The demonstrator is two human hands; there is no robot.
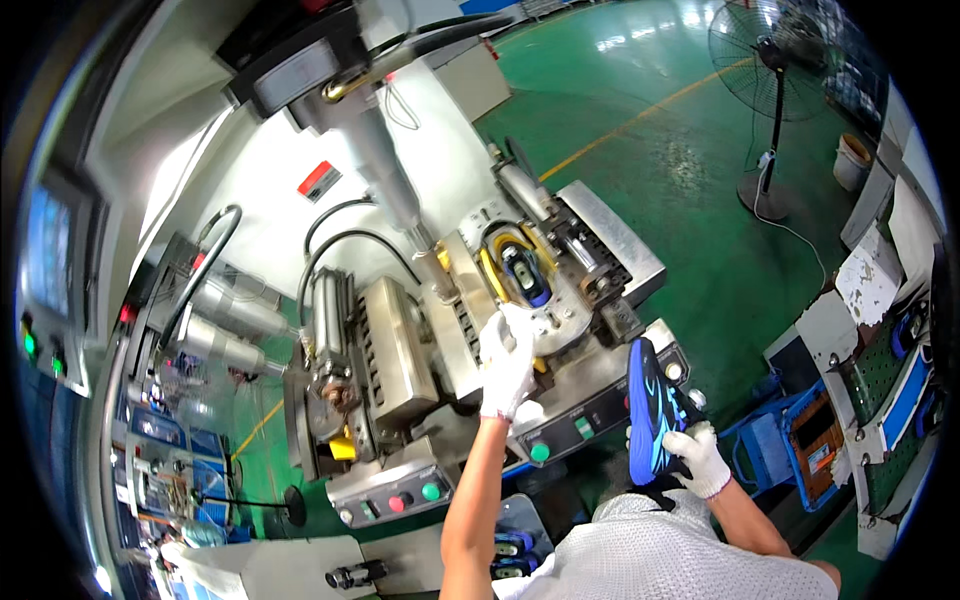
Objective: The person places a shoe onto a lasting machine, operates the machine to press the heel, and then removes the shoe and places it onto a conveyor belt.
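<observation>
A blue and black sports shoe (pixel 650 415) stands upright on end in my right hand (pixel 700 460), which wears a white knit glove and grips it at its lower part. My left hand (pixel 508 365), gloved too, reaches over the front of a metal press machine (pixel 400 340). Its fingers look stretched out and apart, with nothing visible in them. Just beyond those fingertips, another dark shoe with a blue edge (pixel 525 278) sits in the machine's right station, between yellow pads (pixel 493 275). Whether my left fingers touch the station is unclear.
Control panels with green and red buttons (pixel 400 501) run along the machine's front. More shoes (pixel 512 545) lie in a grey tray by my left forearm. A blue crate (pixel 765 455) stands at the right, near a shelf rack. A standing fan (pixel 770 120) is at the far right.
</observation>
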